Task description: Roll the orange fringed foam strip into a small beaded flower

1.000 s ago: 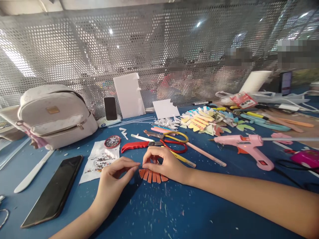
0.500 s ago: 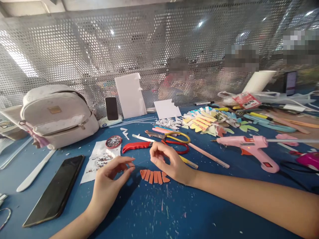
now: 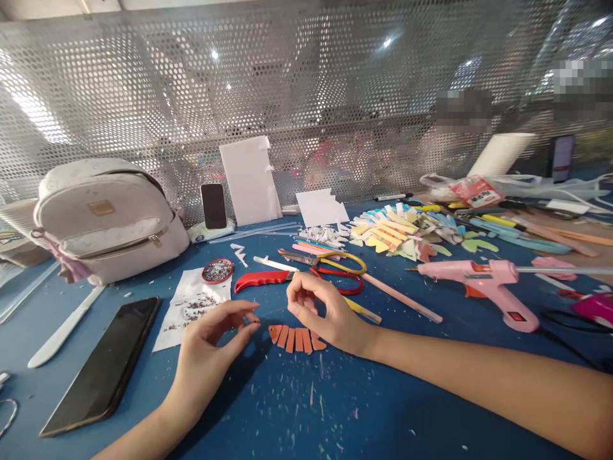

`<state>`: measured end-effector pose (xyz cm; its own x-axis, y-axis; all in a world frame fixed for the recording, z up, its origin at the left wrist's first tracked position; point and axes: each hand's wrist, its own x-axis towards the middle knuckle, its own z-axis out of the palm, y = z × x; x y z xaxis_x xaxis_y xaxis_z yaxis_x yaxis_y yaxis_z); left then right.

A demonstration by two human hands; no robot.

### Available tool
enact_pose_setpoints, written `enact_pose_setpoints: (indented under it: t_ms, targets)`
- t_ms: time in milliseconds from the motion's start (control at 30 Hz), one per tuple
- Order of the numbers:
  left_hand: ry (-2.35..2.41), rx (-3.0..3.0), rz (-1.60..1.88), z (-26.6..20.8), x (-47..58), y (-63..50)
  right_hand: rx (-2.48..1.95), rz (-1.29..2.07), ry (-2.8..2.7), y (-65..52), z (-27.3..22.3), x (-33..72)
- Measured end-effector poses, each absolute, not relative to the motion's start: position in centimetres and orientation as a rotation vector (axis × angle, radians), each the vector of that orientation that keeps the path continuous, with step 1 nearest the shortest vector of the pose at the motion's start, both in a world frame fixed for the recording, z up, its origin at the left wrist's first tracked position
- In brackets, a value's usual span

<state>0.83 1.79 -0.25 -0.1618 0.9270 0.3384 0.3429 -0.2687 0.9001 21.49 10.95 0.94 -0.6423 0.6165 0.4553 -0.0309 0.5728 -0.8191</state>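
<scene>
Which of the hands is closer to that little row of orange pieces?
Right. The right hand partly hides the right end of the row of orange pieces; the left hand is off its left end, with a visible gap between.

We looked past a blue tabletop to a grey perforated metal screen, where small bright lights showed across its upper part.

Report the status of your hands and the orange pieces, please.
Orange pieces in curved row. Left hand beside, grip unclear. Right hand curled at right end. Scissors just beyond right hand.
</scene>
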Motion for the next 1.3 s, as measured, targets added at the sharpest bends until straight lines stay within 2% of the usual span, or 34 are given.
enact_pose_setpoints:
  t_ms: [667, 1300]
  targets:
    - [1.501, 1.581, 1.435, -0.18, 0.85, 1.84, -0.482, 1.059, -2.079, 11.05, 0.99, 21.48]
    - [1.623, 1.875, 1.345, 0.35, 0.79, 1.41, -0.467, 1.073, -2.144, 11.31, 0.73, 21.37]
